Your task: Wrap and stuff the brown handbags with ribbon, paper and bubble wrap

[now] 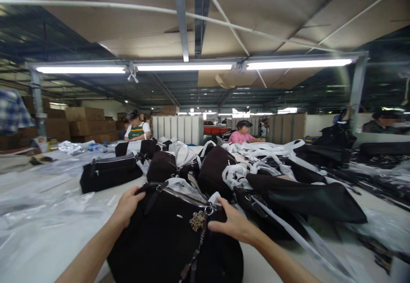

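Observation:
A black handbag (160, 236) stands in front of me, its zipped top toward the far side. A gold-coloured openwork charm (197, 221) and a braided strap (199, 249) hang from a metal ring (209, 209) near its upper right corner. My left hand (130, 204) is closed on the bag's upper left corner, some fingers hidden behind it. At the upper right corner, my right hand (230, 223) holds the bag between thumb and forefinger, beside the ring. White wrapping (181, 185) shows at the bag's opening.
Several dark bags, including one at left (110, 172) and one at right (315, 201), cover the table with white wrapping strips (269, 150). Clear plastic sheets (54, 227) lie left. Across the table are a person in pink (241, 136) and a person in a green apron (137, 131).

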The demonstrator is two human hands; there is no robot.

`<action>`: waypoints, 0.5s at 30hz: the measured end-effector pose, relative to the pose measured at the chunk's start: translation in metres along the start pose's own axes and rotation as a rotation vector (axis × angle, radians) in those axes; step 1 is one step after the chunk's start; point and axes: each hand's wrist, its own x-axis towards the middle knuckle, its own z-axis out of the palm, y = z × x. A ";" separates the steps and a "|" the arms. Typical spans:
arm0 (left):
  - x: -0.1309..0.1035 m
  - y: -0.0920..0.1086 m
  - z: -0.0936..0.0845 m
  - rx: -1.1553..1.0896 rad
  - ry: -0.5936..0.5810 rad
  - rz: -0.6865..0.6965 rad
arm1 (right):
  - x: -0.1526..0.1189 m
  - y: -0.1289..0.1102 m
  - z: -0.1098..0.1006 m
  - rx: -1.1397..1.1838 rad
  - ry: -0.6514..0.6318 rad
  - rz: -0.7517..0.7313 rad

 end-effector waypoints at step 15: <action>-0.066 0.110 0.078 0.250 -0.377 0.480 | 0.006 0.005 -0.015 -0.016 0.145 -0.229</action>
